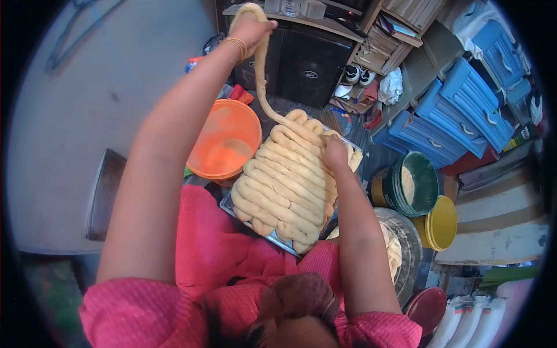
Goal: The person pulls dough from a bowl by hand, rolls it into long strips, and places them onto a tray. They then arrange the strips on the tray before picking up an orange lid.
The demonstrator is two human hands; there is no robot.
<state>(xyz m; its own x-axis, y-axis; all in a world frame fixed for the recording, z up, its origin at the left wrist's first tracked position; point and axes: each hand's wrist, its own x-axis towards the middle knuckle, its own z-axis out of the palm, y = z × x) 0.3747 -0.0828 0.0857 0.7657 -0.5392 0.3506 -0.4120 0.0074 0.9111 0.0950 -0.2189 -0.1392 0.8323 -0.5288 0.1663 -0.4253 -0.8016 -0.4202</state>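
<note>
My left hand [253, 33] is raised high at the top of the head view, closed around a long rope of dough [261, 75] that loops over it. From there the rope hangs down onto a thick stack of dough coils [284, 180], folded back and forth in rows. Beneath the stack, a metal tray [279, 240] shows at its near edge. At the stack's far right side, my right hand [335, 152] has its fingers closed on the dough rope where it lies across the top; the fingertips are partly hidden.
An orange bucket [225, 139] stands left of the tray. To the right are a green bucket [419, 184] with pale contents, a yellow bucket [441, 223] and a round basin [411, 249] holding dough. Black speakers [310, 64] and blue drawers [458, 110] stand beyond.
</note>
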